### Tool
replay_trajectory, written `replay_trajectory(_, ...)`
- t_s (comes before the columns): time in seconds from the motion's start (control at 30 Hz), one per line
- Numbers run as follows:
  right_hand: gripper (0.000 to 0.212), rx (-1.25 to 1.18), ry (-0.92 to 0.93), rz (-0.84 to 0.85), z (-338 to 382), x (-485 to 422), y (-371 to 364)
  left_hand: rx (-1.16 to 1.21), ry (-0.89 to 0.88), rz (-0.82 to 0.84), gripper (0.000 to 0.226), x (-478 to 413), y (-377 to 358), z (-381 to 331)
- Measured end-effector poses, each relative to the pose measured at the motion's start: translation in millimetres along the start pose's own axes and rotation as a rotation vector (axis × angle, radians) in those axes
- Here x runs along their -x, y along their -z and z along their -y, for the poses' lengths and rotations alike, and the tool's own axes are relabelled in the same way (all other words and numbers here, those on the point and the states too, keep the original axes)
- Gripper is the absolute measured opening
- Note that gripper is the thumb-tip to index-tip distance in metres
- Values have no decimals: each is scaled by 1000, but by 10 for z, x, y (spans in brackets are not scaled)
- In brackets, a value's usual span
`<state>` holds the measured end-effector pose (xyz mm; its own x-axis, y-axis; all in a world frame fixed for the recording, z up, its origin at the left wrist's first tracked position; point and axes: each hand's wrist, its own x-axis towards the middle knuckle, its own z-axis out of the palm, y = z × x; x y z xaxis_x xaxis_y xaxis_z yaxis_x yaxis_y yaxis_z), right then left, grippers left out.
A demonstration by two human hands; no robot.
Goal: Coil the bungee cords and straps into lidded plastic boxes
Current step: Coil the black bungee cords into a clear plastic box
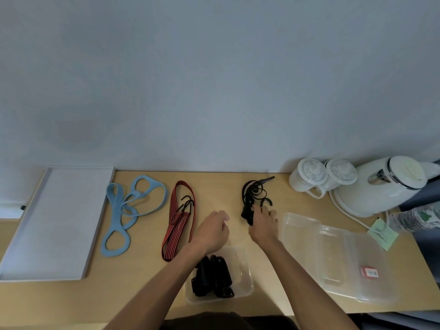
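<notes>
Clear plastic box, nearest, open-topped to take coils, holds black webbing straps | left hand loosely curled, holding nothing, apparently poised to assist | right hand grips tangled black bungee cord at its near end, probably to gather it | farther left: red striped elastic cord, flat blue strap, uncoiled.

This looks like a lived-in room at home rather than a workshop: a pale wooden table stands against a bare grey wall, with a white electric kettle, two lidded white mugs, a plastic water bottle and a green sticky note crowded at its right end.
</notes>
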<state>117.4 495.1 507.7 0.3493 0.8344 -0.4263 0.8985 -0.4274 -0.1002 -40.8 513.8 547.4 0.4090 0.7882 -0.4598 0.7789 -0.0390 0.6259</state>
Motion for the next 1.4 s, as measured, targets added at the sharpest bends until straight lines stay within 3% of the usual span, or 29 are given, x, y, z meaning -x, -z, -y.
replay_trajectory(0.1,57,-21,71,5,-42,14,27,7,-12,-18,36,-22,51,-60)
replay_trajectory(0.4,40,-749,349,64,153,262,932,-46,-282,-195,65,-45,426,-343)
replay_trajectory(0.57,47,-941,458,173,285,434,1316,60,-256,-275,42,-61,664,-500)
replay_trajectory(0.73,58,-957,459,148,274,455,1399,53,-228,-377,15,-13,844,-406)
replay_trajectory(0.9,43,-758,406,45,157,355,1345,57,-157,-446,17,39,993,-244)
replay_trajectory(1.03,9,-648,372,-96,73,279,1319,26,-106,-363,27,41,1065,-118)
replay_trajectory(1.1,16,-606,380,-127,53,278,1340,-71,-111,-325,28,43,1076,-75)
replay_trajectory(1.17,21,-587,364,-138,18,268,1372,-161,-140,-306,8,43,1107,-23)
replay_trajectory(1.23,19,-586,324,-167,-31,240,1400,-250,-168,-251,15,60,1153,30)
replay_trajectory(1.4,18,-815,227,-187,-59,206,1454,-342,-140,-37,13,62,1193,167)
